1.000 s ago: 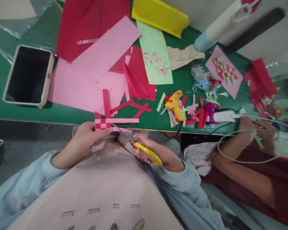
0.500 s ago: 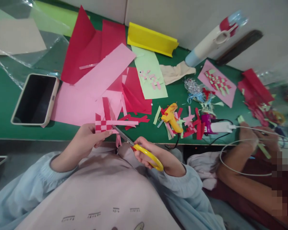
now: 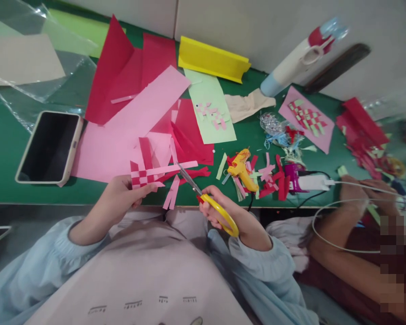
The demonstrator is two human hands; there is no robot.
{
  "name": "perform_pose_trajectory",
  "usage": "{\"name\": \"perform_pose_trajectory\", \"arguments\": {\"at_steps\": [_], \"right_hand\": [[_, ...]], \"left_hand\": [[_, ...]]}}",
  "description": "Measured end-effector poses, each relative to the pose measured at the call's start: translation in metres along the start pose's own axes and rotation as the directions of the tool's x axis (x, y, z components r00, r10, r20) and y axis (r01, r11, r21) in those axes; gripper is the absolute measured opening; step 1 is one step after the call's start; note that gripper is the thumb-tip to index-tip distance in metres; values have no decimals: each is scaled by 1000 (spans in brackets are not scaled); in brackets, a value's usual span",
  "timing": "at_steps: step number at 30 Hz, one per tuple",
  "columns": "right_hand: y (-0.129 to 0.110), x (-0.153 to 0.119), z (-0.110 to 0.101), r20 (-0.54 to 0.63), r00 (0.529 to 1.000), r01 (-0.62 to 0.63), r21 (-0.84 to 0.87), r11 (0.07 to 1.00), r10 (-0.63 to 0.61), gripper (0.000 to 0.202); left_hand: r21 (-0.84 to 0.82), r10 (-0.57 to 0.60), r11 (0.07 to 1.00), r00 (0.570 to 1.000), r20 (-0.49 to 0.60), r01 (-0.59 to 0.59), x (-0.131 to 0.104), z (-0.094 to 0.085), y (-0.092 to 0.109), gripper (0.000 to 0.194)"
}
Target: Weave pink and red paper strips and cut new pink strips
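Note:
My left hand point(image 3: 125, 194) pinches a woven paper piece point(image 3: 140, 177), a red and pink checkerboard with loose strips sticking out of its upper and right sides. One long pink strip point(image 3: 171, 167) reaches right from it. Closed around the yellow handles, my right hand point(image 3: 213, 205) holds a pair of scissors point(image 3: 219, 214). Their blades point up and left, with the tips at the long pink strip; whether they touch it I cannot tell. Cut pink strips point(image 3: 171, 193) lie at the table edge below the blades.
A yellow glue gun point(image 3: 242, 169) lies among paper scraps to the right. A phone point(image 3: 50, 146) is at the left, beside pink paper point(image 3: 98, 153) and red paper point(image 3: 108, 76). A co-worker's hands point(image 3: 365, 194) are at the far right, near a white cable point(image 3: 365, 183).
The scissors and my right hand have moved right, away from the woven piece. The blade tips have gone from beside the checkerboard to farther out along the long pink strip, which now tilts upward.

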State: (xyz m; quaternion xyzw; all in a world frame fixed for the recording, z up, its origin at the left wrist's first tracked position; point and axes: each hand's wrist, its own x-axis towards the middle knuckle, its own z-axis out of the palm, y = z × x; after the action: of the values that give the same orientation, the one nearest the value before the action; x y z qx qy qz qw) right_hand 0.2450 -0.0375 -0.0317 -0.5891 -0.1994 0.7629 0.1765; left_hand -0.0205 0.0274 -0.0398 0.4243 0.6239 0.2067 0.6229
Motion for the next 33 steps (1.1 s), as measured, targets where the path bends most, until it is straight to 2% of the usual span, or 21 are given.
{"name": "perform_pose_trajectory", "arguments": {"at_steps": [6, 9, 14, 18, 21, 23, 26, 28, 29, 30, 31, 33], "right_hand": [[11, 0, -16, -41, 969, 239, -126, 963, -245, 54], [12, -7, -17, -106, 953, 270, -137, 953, -285, 53], [8, -24, -11, -249, 908, 316, -123, 941, -338, 39], [12, -19, -13, -263, 910, 300, -116, 947, -321, 45], [19, -6, -14, -249, 935, 234, -99, 967, -252, 54], [22, 1, -11, -253, 929, 247, -121, 961, -270, 61], [21, 2, -3, -241, 927, 261, -139, 955, -288, 65], [18, -2, 2, -226, 938, 242, -124, 962, -265, 63], [17, -4, 4, -221, 941, 235, -119, 965, -256, 63], [16, -6, 5, -217, 943, 232, -121, 965, -254, 64], [15, -7, 6, -212, 943, 233, -128, 964, -256, 65], [15, -8, 6, -185, 949, 233, -126, 964, -253, 63]], "left_hand": [[-1, -11, 1000, 1000, 16, 11, -2, -2, 0, 41], [-50, -17, 999, 999, 40, 19, -4, -1, 0, 39], [-175, -53, 982, 993, 104, 71, -9, 0, -3, 37], [-169, -103, 977, 980, 169, 132, -17, -1, -6, 42], [-98, -105, 986, 963, 249, 133, -22, -4, -13, 40], [-13, -91, 995, 953, 290, 99, -25, -10, -20, 37], [204, -61, 979, 961, 270, 4, -28, -23, -32, 35], [396, 53, 907, 973, 225, -141, -30, -33, -37, 39], [490, 181, 836, 967, 181, -248, -29, -37, -39, 39], [575, 334, 735, 930, 155, -359, -29, -41, -41, 36], [646, 498, 602, 853, 155, -469, -27, -43, -42, 32], [733, 739, 277, 626, 251, -621, -22, -45, -42, 21]]}}
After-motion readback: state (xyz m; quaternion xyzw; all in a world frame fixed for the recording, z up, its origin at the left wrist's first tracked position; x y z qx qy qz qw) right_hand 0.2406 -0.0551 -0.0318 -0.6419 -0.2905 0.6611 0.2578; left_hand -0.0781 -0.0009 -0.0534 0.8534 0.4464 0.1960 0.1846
